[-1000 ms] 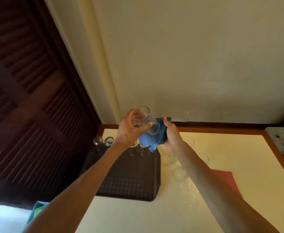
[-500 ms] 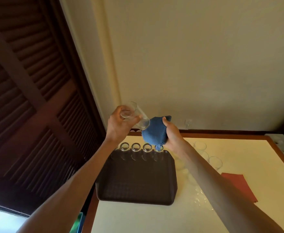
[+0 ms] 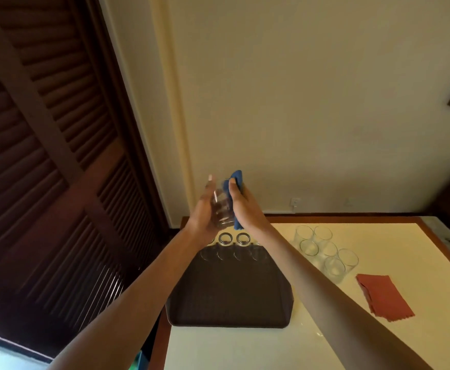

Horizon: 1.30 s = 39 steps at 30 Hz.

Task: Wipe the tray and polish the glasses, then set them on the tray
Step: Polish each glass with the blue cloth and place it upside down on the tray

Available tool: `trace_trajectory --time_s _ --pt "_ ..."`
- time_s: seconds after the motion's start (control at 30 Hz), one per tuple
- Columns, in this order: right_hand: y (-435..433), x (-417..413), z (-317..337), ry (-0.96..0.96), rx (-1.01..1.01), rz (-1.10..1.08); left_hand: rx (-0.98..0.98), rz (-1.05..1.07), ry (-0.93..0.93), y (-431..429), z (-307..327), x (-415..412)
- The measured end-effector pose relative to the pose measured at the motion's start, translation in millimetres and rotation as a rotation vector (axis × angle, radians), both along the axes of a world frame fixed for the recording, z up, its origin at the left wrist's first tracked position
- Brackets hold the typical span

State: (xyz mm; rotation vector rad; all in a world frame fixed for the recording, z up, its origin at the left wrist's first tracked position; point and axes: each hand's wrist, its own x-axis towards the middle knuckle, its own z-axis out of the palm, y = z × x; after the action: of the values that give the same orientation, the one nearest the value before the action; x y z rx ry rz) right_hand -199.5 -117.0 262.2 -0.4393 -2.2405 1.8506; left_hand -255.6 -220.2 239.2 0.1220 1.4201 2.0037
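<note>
The tray is bare at its near part; a row of glasses blocks its far edge. To its right, a cluster of glasses and a red cloth occupy the table.

blue cloth, dark textured tray, red cloth

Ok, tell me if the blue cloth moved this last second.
Yes. The blue cloth has risen: it now sits level with the wall socket, not below it.
</note>
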Motion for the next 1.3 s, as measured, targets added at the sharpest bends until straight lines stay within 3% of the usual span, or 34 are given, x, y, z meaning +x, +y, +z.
trace_trajectory --time_s 0.23,0.33,0.47,0.63,0.83,1.07,1.2,1.3 --pt "-26 13 -32 0.129 0.269 0.105 0.081 0.071 -0.173 -11 10 -15" --pt "-30 15 -45 0.172 0.616 0.019 0.105 0.055 -0.187 -12 15 -14" --pt "-27 5 -43 0.257 0.791 -0.133 0.154 0.020 -0.180 -8 12 -6" --pt "-21 -11 -21 0.238 0.691 -0.168 0.221 0.003 -0.149 -5 4 -2" --pt "-12 -29 -5 0.107 0.255 -0.263 0.015 -0.023 0.012 -2 15 0" --pt "-40 -9 -32 0.288 0.423 -0.174 0.022 0.116 0.021 -1 37 -24" --pt "-26 -14 -28 0.340 0.549 -0.178 -0.017 0.016 0.027 -2 37 -14" --pt "-15 -18 -13 0.377 0.417 -0.210 -0.042 -0.031 0.061 1 31 -6"
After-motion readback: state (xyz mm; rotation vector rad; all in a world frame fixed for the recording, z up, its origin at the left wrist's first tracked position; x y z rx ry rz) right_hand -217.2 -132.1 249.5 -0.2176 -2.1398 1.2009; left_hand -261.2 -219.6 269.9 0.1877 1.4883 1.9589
